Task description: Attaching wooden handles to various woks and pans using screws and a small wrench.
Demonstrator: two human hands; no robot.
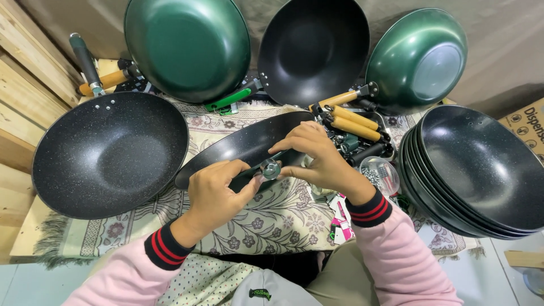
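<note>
1. The wok (249, 144) is tipped on edge across the lap, rim toward the person — this brings the spot where the bracket (271, 168) sits up to both hands
2. The left hand (218, 190) is curled, thumb and fingers pinched at the rim just beside the bracket; it seems to steady the wok. Whether it grips the bracket itself I cannot tell
3. The right hand (317, 156) is half closed over the rim, fingertips meeting at the bracket from the other side; what it pinches, if anything small, is hidden
4. Just behind the right hand lie loose wooden handles (354, 126) in a tray, and beside the wrist a clear tub of screws (378, 174) — near, so parts are within reach
5. A speckled wok (107, 154) rests to the left on the patterned cloth (272, 218), a stack of woks (476, 170) to the right; three more lean on the wall behind: a green wok (187, 48), a black wok (311, 48), an upturned green wok (416, 56)
6. The stack and the speckled wok hem in both elbows
</note>
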